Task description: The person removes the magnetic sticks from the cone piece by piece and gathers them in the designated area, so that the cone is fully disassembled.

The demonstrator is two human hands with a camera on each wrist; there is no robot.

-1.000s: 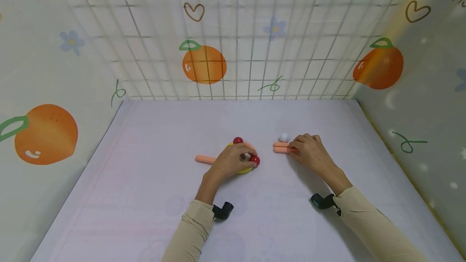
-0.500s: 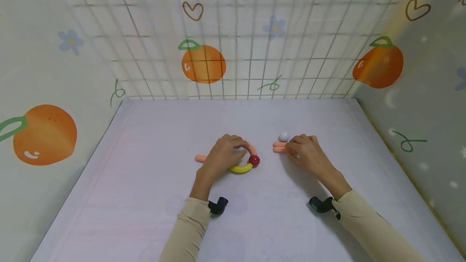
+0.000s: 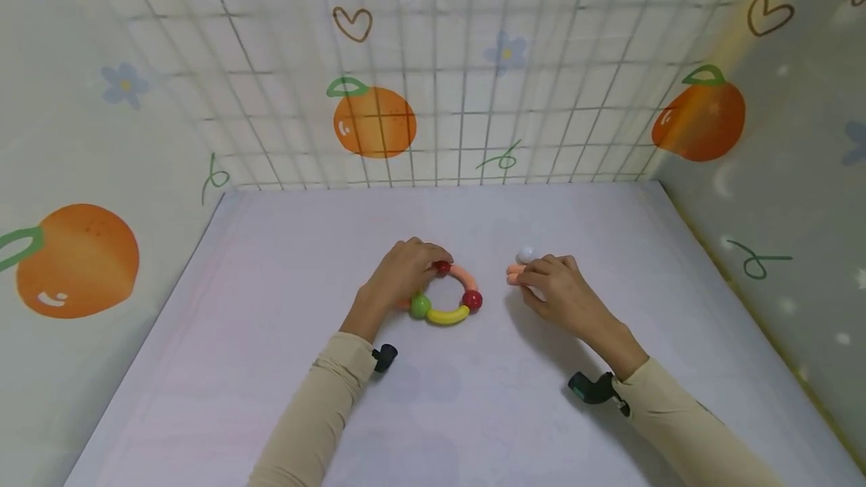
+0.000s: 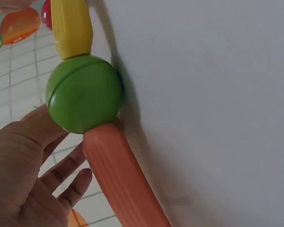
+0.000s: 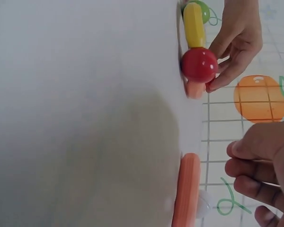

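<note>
the fingers of my left hand point(image 3: 401, 273) touch the upper red ball point(image 3: 443, 267), just below mid-frame; whether they're clamped on it i can't tell. my right hand point(image 3: 567, 297) has its fingers loosely bent, holding nothing, near two orange sticks point(image 3: 513, 274) right of centre; a white ball point(image 3: 526, 254) sits just above these. from the upper red ball, an orange curve point(image 3: 465, 276) runs to the right red ball point(image 3: 472, 300), then a yellow curve point(image 3: 448, 316) to the green ball point(image 3: 420, 306), lower left. the bench point(image 3: 473, 404) fills the lower frame, the printed curtain point(image 3: 433, 43) the top.
</note>
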